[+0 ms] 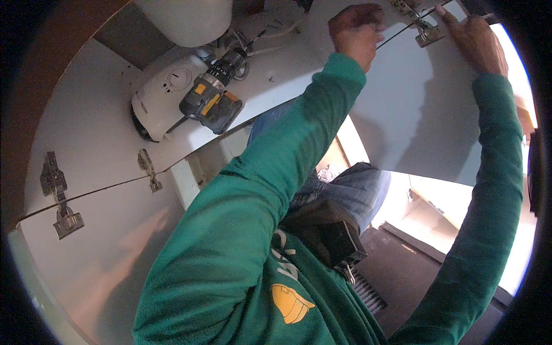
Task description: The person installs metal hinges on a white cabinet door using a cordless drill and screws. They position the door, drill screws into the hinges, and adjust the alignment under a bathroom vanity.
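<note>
My left hand is raised near the top of the frame, beside the seam between a cabinet side and its open white door. Its fingers are curled in and slightly blurred; whatever they may hold is hidden. At the door's upper corner, my right hand grips the edge, thumb stretched toward a metal concealed hinge. That hinge lies between my two hands and bridges the seam.
A cordless drill lies against a white appliance with a dial, under a white rounded container. Cables run behind them. Another open door at left hangs on two hinges. My bent knee is below the cabinet edge.
</note>
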Demonstrator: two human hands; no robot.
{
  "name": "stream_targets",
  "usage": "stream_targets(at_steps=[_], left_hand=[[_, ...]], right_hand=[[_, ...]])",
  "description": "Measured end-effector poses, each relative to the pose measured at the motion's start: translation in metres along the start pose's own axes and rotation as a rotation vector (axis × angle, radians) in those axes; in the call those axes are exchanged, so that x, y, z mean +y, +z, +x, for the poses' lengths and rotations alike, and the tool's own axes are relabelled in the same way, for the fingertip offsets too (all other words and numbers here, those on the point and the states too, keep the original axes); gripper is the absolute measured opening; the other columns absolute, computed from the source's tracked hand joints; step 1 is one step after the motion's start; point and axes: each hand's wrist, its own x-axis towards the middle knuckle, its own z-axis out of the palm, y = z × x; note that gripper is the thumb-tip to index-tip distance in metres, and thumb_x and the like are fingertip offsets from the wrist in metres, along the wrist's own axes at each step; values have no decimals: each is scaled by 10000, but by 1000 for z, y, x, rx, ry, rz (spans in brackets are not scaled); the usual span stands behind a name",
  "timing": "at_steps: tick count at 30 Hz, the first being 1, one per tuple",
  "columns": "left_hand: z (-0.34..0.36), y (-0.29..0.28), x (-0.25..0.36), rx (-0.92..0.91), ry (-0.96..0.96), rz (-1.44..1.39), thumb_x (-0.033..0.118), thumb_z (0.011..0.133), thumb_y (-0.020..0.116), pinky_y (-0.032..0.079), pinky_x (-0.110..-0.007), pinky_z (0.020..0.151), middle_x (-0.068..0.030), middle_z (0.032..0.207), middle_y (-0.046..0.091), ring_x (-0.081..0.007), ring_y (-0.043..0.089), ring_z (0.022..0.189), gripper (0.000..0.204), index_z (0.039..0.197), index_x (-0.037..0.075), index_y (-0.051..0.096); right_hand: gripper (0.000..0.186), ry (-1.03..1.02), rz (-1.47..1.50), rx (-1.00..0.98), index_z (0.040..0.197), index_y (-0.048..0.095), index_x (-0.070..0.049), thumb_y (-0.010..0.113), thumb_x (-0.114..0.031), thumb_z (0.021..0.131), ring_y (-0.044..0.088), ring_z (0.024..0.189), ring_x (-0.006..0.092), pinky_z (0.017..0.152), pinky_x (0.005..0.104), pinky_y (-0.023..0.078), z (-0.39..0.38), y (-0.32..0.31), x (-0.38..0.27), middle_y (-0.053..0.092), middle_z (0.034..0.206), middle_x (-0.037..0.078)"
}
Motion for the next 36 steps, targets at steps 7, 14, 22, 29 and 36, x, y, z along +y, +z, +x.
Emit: stream_targets(at_steps=[7, 14, 22, 29, 36], left_hand=[[-5, 45, -4, 99, 54, 233, 53, 939, 681, 638, -354, 714, -58, 1037, 735, -217, 703, 907, 148, 1073, 72, 742], [26, 30, -11, 49, -97, 154, 76, 914, 753, 543, -322, 681, -38, 1019, 737, -160, 660, 851, 188, 1100, 52, 755], [20, 38, -3, 38, 75, 394, 136, 919, 740, 560, -360, 695, -45, 1008, 749, -182, 672, 862, 205, 1104, 50, 763], [-13, 49, -9, 192, -79, 160, 46, 928, 697, 635, -359, 670, -67, 1005, 729, -199, 682, 857, 88, 1004, 70, 734], [-13, 56, -6, 209, -99, 208, 69, 905, 730, 622, -352, 686, -77, 940, 745, -209, 696, 801, 53, 951, 50, 750]], right_hand=[[573, -93, 6, 6, 1396, 591, -116, 726, -382, 906, 679, 1104, 409, 945, 505, 540, 2, 2, 12, 695, 1185, 257], [591, -1, 20, -113, 1331, 618, -69, 702, -476, 912, 715, 993, 393, 845, 484, 570, 15, 7, 13, 709, 1069, 274], [746, -203, -81, -66, 1270, 658, -45, 612, -701, 919, 732, 896, 382, 786, 470, 583, 72, 85, 103, 701, 1008, 279], [814, -103, -81, -262, 1276, 653, -31, 585, -751, 901, 725, 992, 430, 880, 500, 561, 75, 72, 96, 717, 1043, 276], [656, -62, 31, -17, 1350, 607, -59, 712, -511, 887, 715, 1005, 410, 869, 494, 567, 39, 49, 57, 718, 1050, 272]])
